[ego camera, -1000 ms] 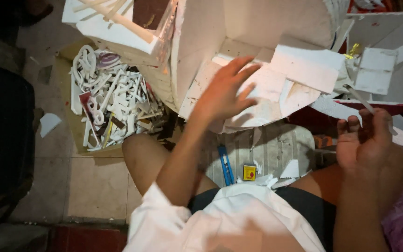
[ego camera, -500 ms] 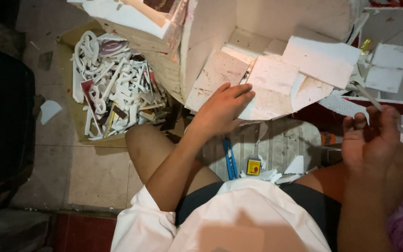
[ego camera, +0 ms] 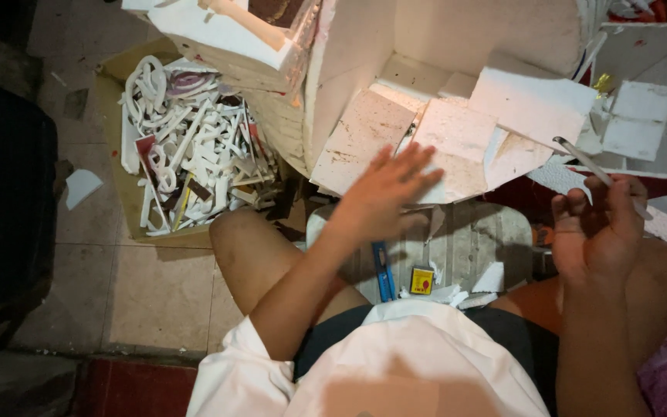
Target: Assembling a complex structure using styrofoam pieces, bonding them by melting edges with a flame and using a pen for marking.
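At the upper left of the frame a flat cardboard tray [ego camera: 113,154] on the tiled floor holds a heap of white cut-out scraps [ego camera: 191,143]. Right of it, mid-frame, the left hand [ego camera: 384,193] is spread flat, fingers [ego camera: 418,158] wide apart and holding nothing, over the lower edge of a pile of white foam slabs [ego camera: 457,127]. Below it, between the knees, lie a blue utility knife [ego camera: 382,270] and a small yellow box [ego camera: 421,280]. At the right, the right hand [ego camera: 592,232] is raised palm-up, fingers curled around a thin white stick [ego camera: 592,164] that slants up to the left.
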